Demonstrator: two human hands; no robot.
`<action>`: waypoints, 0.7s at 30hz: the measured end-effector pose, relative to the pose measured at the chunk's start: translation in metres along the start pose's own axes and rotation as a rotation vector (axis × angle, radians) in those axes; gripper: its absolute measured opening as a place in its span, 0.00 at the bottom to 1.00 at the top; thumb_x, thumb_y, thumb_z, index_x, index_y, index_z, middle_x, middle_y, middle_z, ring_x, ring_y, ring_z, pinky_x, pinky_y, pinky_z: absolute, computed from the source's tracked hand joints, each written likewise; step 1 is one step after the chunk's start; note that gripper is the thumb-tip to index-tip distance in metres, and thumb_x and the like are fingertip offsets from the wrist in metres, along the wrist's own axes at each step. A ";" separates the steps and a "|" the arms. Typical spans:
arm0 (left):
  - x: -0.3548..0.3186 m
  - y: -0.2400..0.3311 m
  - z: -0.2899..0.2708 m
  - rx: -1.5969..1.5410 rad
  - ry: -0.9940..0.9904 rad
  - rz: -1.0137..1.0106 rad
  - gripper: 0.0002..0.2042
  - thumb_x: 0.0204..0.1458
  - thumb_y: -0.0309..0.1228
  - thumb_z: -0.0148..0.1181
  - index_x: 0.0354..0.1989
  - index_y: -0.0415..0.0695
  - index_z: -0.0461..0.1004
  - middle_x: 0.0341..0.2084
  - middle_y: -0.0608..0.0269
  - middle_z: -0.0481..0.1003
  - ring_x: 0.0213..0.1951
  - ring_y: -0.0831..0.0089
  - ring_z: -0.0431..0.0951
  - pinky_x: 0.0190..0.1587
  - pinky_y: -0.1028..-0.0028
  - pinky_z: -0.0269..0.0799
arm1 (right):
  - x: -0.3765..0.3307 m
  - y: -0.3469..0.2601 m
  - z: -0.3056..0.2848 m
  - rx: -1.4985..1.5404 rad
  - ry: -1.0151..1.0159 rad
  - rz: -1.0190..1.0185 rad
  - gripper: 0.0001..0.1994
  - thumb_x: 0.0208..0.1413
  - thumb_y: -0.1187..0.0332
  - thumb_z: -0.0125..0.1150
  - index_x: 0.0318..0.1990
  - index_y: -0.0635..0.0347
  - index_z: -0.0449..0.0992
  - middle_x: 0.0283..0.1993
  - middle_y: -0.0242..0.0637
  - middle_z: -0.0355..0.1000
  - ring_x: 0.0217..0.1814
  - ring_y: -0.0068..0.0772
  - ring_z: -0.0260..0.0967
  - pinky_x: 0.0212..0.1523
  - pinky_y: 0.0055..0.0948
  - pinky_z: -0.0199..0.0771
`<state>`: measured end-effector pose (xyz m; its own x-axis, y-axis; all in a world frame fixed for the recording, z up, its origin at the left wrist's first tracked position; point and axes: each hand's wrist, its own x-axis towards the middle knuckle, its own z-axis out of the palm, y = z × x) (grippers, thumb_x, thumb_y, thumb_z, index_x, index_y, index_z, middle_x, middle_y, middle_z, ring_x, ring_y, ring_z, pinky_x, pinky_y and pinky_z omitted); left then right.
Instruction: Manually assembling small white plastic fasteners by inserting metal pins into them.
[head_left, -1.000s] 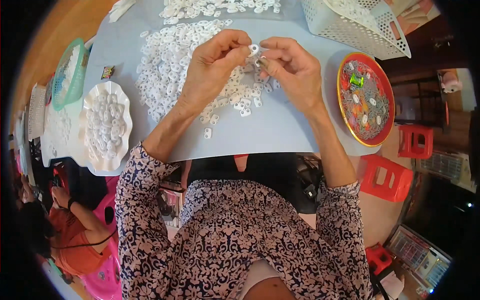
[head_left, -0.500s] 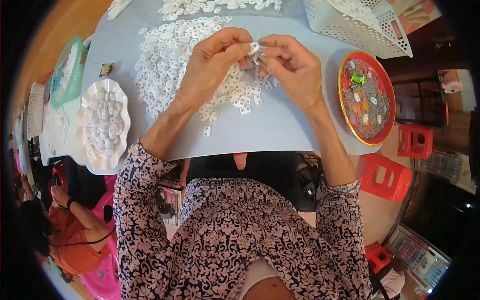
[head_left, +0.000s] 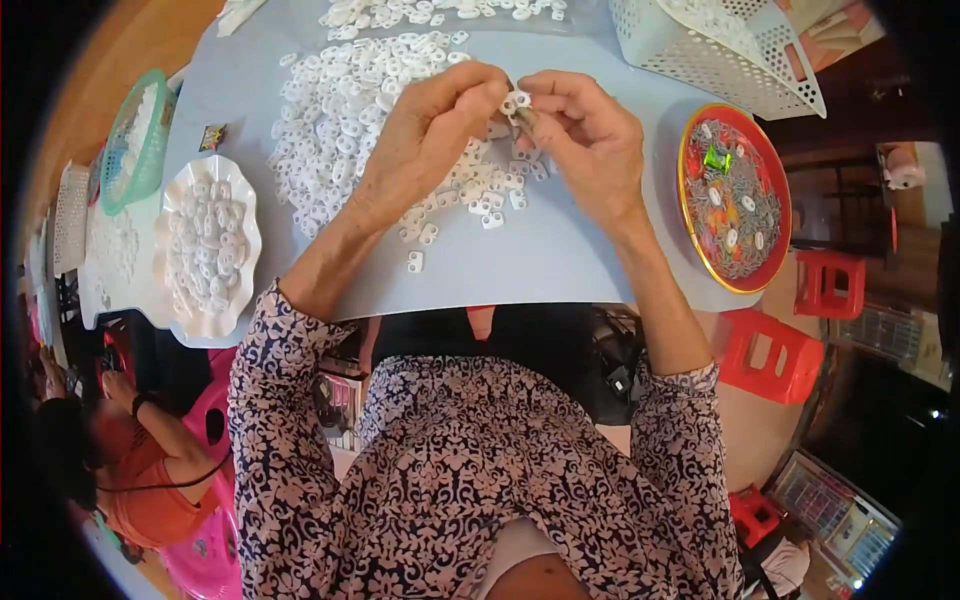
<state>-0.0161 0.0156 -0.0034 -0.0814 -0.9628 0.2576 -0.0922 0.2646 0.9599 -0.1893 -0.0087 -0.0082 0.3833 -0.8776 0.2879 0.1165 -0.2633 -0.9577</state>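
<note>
A small white plastic piece sits pinched between left hand and right hand fingertips; its long axis is too small to tell.

So from where I'm sitting, both hands meet over the middle of the table, left hand and right hand touching at a small plastic piece pinched between them. The heap of loose pieces spreads under and to the left of the left hand. Further left sits a scalloped dish with more pieces in it, and a mesh basket behind that. Round tray is off to the right, perforated basket behind it. Stools stand below the table's right edge.
</note>
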 end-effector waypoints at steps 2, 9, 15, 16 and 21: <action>-0.002 0.001 0.000 0.023 -0.045 -0.023 0.11 0.59 0.33 0.48 0.36 0.37 0.72 0.23 0.69 0.70 0.26 0.83 0.66 0.31 0.80 0.64 | 0.000 0.000 0.001 -0.009 0.005 -0.002 0.12 0.53 0.79 0.56 0.46 0.66 0.71 0.33 0.35 0.75 0.32 0.20 0.72 0.35 0.19 0.74; -0.003 0.001 0.002 0.087 -0.094 -0.101 0.13 0.60 0.33 0.43 0.30 0.38 0.68 0.18 0.69 0.64 0.23 0.81 0.62 0.27 0.78 0.59 | 0.000 -0.001 0.000 -0.001 -0.008 0.022 0.13 0.53 0.78 0.58 0.46 0.66 0.72 0.33 0.34 0.75 0.32 0.19 0.72 0.35 0.18 0.74; -0.004 0.004 0.004 0.075 -0.050 -0.113 0.13 0.60 0.33 0.42 0.28 0.38 0.67 0.17 0.69 0.62 0.23 0.81 0.61 0.26 0.77 0.59 | 0.001 0.007 0.004 0.008 -0.051 -0.032 0.15 0.49 0.77 0.62 0.46 0.64 0.72 0.31 0.31 0.72 0.31 0.17 0.70 0.33 0.17 0.73; -0.005 0.003 0.004 0.074 -0.050 -0.112 0.13 0.60 0.33 0.42 0.28 0.38 0.67 0.17 0.69 0.62 0.23 0.81 0.61 0.26 0.77 0.59 | 0.000 0.006 0.005 -0.023 -0.057 -0.041 0.16 0.47 0.77 0.64 0.46 0.63 0.73 0.29 0.29 0.71 0.30 0.16 0.69 0.32 0.17 0.73; -0.006 -0.001 0.006 0.115 -0.080 -0.029 0.12 0.60 0.32 0.41 0.28 0.37 0.65 0.17 0.65 0.61 0.23 0.77 0.60 0.27 0.75 0.60 | 0.001 0.014 0.003 -0.223 -0.027 -0.170 0.15 0.44 0.77 0.66 0.42 0.60 0.74 0.25 0.26 0.67 0.26 0.15 0.64 0.29 0.17 0.69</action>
<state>-0.0215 0.0214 -0.0069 -0.1559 -0.9639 0.2158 -0.2086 0.2457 0.9466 -0.1843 -0.0125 -0.0213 0.4002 -0.8032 0.4413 -0.0222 -0.4899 -0.8715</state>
